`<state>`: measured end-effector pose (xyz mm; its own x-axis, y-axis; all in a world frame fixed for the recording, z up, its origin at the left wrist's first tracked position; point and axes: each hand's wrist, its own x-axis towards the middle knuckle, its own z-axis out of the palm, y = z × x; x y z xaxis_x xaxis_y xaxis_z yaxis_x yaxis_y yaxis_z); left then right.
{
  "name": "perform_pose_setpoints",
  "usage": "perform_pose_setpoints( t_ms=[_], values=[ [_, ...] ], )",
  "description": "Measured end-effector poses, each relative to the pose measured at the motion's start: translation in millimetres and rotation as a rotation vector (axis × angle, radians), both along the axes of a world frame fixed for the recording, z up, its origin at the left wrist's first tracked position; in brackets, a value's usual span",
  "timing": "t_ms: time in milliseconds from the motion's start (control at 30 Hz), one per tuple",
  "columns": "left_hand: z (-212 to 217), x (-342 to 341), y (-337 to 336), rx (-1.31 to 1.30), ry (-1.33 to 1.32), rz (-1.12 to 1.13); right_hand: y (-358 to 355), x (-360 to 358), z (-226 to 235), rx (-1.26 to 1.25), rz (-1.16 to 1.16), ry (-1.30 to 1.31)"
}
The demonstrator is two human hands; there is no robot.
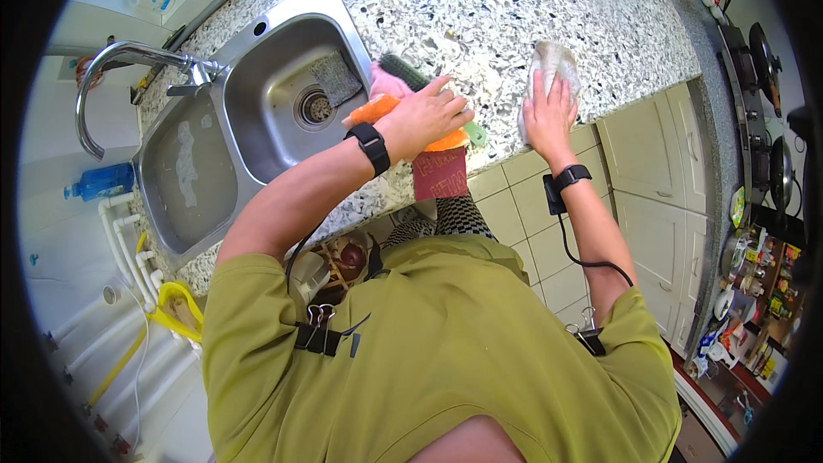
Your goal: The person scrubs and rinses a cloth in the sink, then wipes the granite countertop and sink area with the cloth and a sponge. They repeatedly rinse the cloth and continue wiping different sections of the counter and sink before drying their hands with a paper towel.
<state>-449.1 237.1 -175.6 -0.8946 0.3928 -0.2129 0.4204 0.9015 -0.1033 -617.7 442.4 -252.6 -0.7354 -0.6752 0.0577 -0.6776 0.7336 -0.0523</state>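
I see my right hand (549, 111) pressed flat, fingers spread, on a pale cloth (553, 64) on the speckled desk (514, 9), near its front edge. My left hand (429, 116) lies open, palm down, on an orange cloth (377, 107) just right of the steel sink (257, 103). A green brush (403, 71) lies just beyond it.

A double-bowl stainless steel sink (257, 51) is set in the speckled granite countertop (514, 9), with a curved chrome tap (111, 60) over it. A grey scouring pad (335, 78) lies in the right bowl. Cream cabinet doors (651, 171) stand below.
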Motion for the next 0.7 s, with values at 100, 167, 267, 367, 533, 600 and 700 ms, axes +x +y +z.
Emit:
perform_pose_setpoints(
  t_ms=[100,167,267,367,533,600,700],
  values=[
    [0,6,-3,0.106,0.15,0.017,-8,7,9,-0.005,0.067,-0.025],
    [-3,15,-4,0.147,0.248,0.041,-17,16,8,0.009,0.136,-0.049],
    [-8,29,-5,0.162,0.204,0.053,-44,32,5,-0.055,0.243,-0.046],
    [-10,40,-1,0.179,0.25,0.104,-83,40,8,-0.072,0.317,-0.069],
    [-5,34,-6,0.28,0.271,0.335,-154,28,6,-0.073,0.427,-0.115],
    [1,33,-16,0.317,0.328,0.397,-177,14,-1,-0.14,0.519,-0.092],
    [16,48,-32,0.319,0.426,0.563,-194,-16,-6,-0.121,0.62,-0.233]
  ],
)
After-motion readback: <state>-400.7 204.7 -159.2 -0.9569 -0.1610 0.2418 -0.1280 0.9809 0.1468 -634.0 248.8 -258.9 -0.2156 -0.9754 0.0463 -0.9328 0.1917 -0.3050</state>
